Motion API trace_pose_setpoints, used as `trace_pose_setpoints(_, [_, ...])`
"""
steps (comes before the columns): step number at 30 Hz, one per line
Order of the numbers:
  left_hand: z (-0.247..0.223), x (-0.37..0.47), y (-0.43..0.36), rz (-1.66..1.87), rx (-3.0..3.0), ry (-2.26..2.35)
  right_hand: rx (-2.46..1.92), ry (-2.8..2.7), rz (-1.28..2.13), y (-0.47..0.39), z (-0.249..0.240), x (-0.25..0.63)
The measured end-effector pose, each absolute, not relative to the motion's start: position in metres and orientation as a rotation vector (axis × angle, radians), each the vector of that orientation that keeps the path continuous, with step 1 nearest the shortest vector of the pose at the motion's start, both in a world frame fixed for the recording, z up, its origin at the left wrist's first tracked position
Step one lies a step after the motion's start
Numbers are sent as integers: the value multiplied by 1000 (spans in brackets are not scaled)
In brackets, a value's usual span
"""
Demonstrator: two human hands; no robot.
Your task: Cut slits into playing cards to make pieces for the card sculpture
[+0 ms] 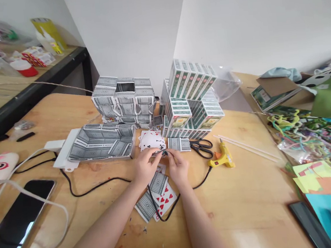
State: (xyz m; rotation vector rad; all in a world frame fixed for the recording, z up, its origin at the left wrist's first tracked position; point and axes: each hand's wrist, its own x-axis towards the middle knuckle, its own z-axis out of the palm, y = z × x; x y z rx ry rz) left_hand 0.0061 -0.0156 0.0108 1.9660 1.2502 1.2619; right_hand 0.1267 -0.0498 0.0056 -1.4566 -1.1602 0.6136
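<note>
Head view: open grey-patterned card box [99, 139] formed, centre left; paper cards [158, 183] loose
Left hand [145, 167], right hand [179, 169] pinching something small, dark [164, 153]

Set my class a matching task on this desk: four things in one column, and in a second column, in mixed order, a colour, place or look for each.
Column one
1. Glue gun
2. Scissors
3. Phone
4. Open-topped box

Column two
A. Glossy dark screen, near the left edge of the view
B. Grey patterned walls
C. Bright yellow body
D. Black, with two handle loops

Right pairs: 1-C, 2-D, 3-A, 4-B
</note>
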Motion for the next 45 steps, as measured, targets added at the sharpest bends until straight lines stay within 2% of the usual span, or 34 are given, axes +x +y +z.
trace_pose_setpoints(8, [8, 7, -22, 1212, 2184, 1189, -1457, -1260, 381, -53, 6, 131])
trace_pose_setpoints(15, [4, 7, -20, 1098, 2292, 1136, -1539, -1145, 375, -51, 9, 130])
trace_pose_setpoints(20, [6, 6, -20, 1047, 2121, 1160, -1567, -1098, 381, -50, 9, 129])
trace_pose_setpoints(28, [8, 14, -17, 1028, 1423, 1085, -1471, -737, 616, -45, 4, 131])
trace_pose_setpoints(35, [1, 11, 1, 1164, 938, 1092, -1300, -745, 849, -43, 9, 124])
trace_pose_setpoints(40, [3, 9, 3, 1155, 927, 1120, -1264, -817, 1006, -42, 7, 123])
trace_pose_setpoints(45, [9, 11, 0, 1085, 960, 1161, -1303, -846, 990, -41, 4, 126])
